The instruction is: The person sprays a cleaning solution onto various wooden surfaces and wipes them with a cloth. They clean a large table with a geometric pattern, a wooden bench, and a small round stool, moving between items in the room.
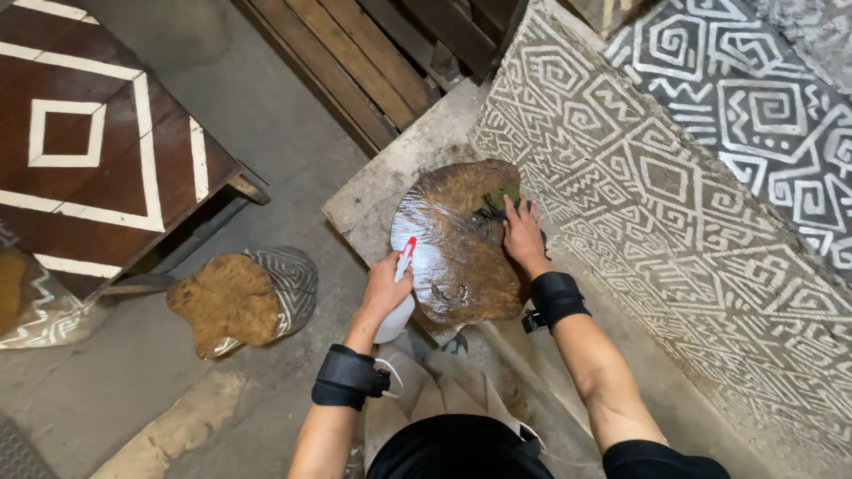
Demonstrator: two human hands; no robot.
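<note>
You are wearing a black wrist strap on each bare forearm, black short sleeves and light beige trousers.

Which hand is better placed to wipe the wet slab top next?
Right. The right hand already presses a dark cloth on the glossy wooden slab; the left hand holds a spray bottle.

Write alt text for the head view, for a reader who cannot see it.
The left hand holds a white spray bottle at a glossy wooden slab, while the right hand presses a dark cloth onto it. Patterned panels stand alongside.
</note>
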